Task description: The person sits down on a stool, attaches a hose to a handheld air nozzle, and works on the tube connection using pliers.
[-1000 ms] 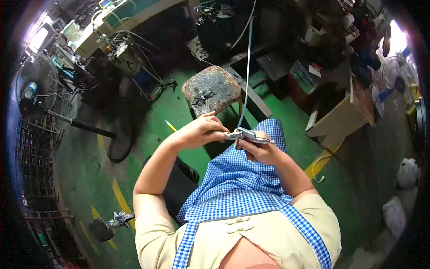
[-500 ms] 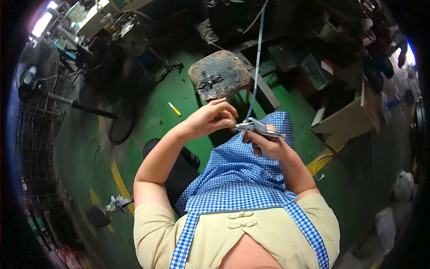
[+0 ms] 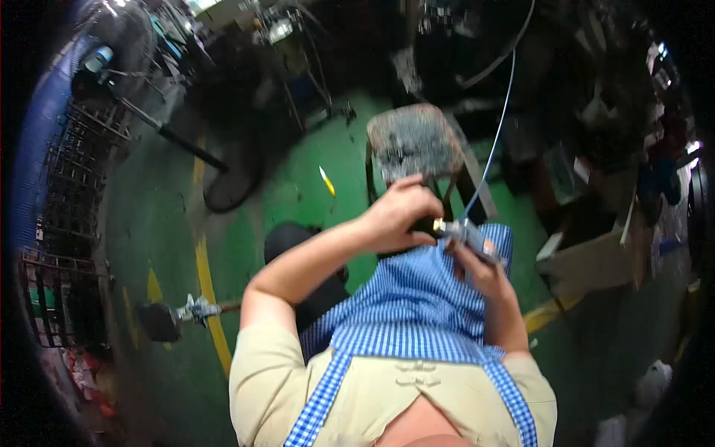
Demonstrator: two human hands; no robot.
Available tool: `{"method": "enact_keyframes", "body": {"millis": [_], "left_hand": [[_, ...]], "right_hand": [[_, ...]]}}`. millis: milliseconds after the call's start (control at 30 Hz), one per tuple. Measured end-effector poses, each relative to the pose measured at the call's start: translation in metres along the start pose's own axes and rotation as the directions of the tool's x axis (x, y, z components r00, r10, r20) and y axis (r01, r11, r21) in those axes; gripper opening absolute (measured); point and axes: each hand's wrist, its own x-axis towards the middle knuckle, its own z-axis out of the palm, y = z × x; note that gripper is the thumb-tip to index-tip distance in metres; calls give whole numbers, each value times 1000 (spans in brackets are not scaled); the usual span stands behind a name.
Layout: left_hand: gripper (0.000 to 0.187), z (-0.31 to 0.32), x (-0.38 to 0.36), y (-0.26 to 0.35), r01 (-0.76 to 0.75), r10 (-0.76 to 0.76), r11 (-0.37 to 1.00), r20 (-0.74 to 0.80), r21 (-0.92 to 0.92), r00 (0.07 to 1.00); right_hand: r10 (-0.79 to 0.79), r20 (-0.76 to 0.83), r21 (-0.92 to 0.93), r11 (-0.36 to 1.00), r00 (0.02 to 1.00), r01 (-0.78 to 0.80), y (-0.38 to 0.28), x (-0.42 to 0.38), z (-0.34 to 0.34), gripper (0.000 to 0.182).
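A silver, hose-fed air tool [image 3: 469,237] with a brass-coloured tip is over the blue checked apron. My right hand [image 3: 482,272] is closed around its body. From the tool a thin blue hose [image 3: 497,138] runs up and away. My left hand [image 3: 402,216] is closed, its fingers curled just beside the brass tip. Something dark shows between those fingers, but blur hides what it is. Beyond my hands stands a worn stool [image 3: 417,141] with a stained, blackened seat.
A yellow marker-like thing [image 3: 327,181] lies on the green floor left of the stool. At the right is an open box [image 3: 585,261]. A dark pole [image 3: 171,134] crosses the left side, and a metal-jointed stand part [image 3: 195,310] is at lower left.
The view has shifted, so the stool and floor items appear farther right. My left hand stays by the tool's tip, and the tool is angled more downward to the right.
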Motion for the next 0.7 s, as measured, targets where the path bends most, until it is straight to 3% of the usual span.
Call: {"method": "enact_keyframes", "body": {"millis": [67,133,233,267,333,367,600,633,700], "left_hand": [[29,0,1,-9,-104,105,993,-15,58,994],[17,-10,1,-12,-43,55,994,115,-100,992],[20,-13,5,-20,141,-71,961,285,-236,956],[20,-11,3,-14,37,-23,995,144,-96,989],[23,-13,3,-3,41,-37,989,30,-142,999],[26,-11,4,-5,-23,24,999,27,-28,999],[25,-12,12,-20,51,-25,996,315,-73,949],[25,-17,13,-4,-16,26,997,149,-70,988],[26,-12,11,-9,-56,59,998,125,-31,990]], "right_hand": [[-56,66,51,997,996,52,3,2,2,17],[-51,121,39,998,991,47,-4,5,0,16],[-61,121,38,998,991,56,-6,6,1,15],[-74,111,16,997,991,73,-7,6,1,16],[-91,43,-11,996,995,92,-6,7,3,15],[-84,50,-5,996,995,85,-3,7,1,16],[-93,64,-35,995,994,96,-7,5,-1,17],[-98,57,-53,994,994,101,-6,4,-1,17],[-127,18,2,992,992,127,-6,4,1,17]]}}
